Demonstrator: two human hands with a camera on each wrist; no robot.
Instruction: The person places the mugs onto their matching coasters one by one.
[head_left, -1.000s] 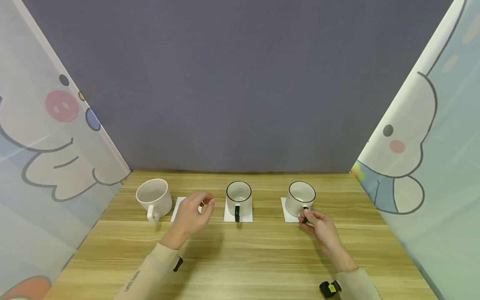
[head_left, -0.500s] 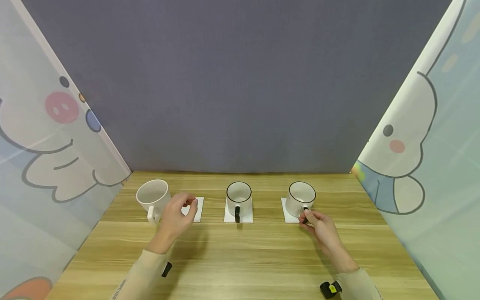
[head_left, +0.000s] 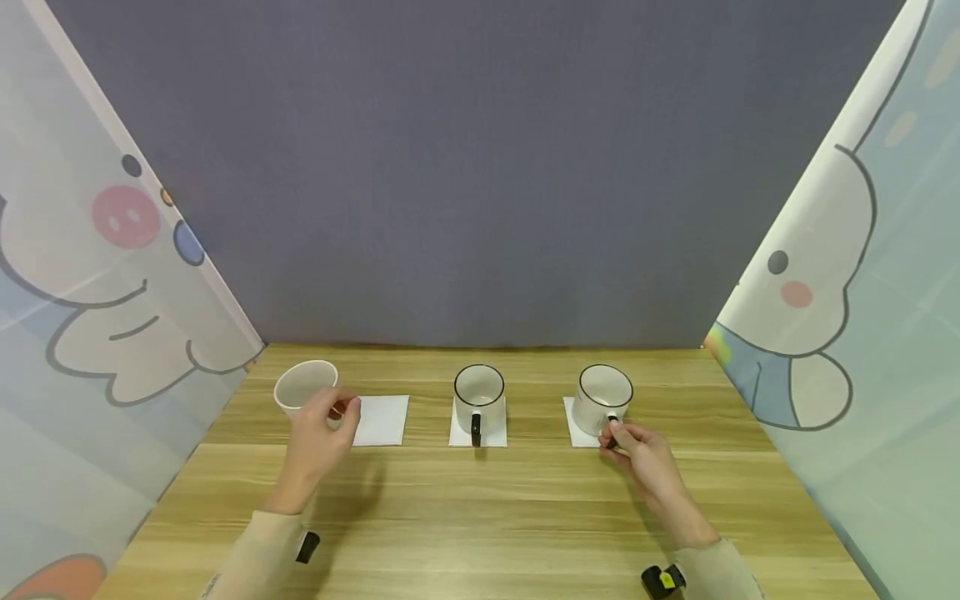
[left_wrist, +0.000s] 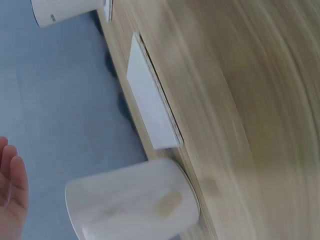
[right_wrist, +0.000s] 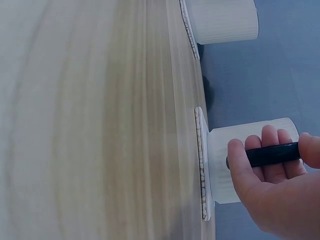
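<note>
Here, line by line:

Left hand [head_left: 318,429]: in the head view it is at the near side of the plain white mug [head_left: 303,387], fingers curled at the spot where the handle would be; the handle itself is hidden, so I cannot tell whether they grip it.
Left wrist view: only the edge of the palm [left_wrist: 11,197] shows, clear of the plain white mug [left_wrist: 132,205]; the mug is blurred here and sits on bare wood.
Empty coaster [head_left: 380,420]: white square lying just right of that mug, nothing on it; in the left wrist view it appears edge-on [left_wrist: 150,107].
Right hand [head_left: 645,458]: pinches the black handle [right_wrist: 272,154] of the right mug [head_left: 602,399], thumb on one side and fingers [right_wrist: 267,145] wrapped under.
Right wrist view: shows the pinch plainly, and the right mug standing on its white coaster [right_wrist: 201,165], which the head view only partly shows.
Middle mug [head_left: 478,393]: black-rimmed, upright on its own coaster, black handle toward the person, untouched.
Table [head_left: 487,517]: light wood grain.
Writing: dark lettering runs along the left sleeve [head_left: 247,562], too small to read; the mugs carry no legible print.
</note>
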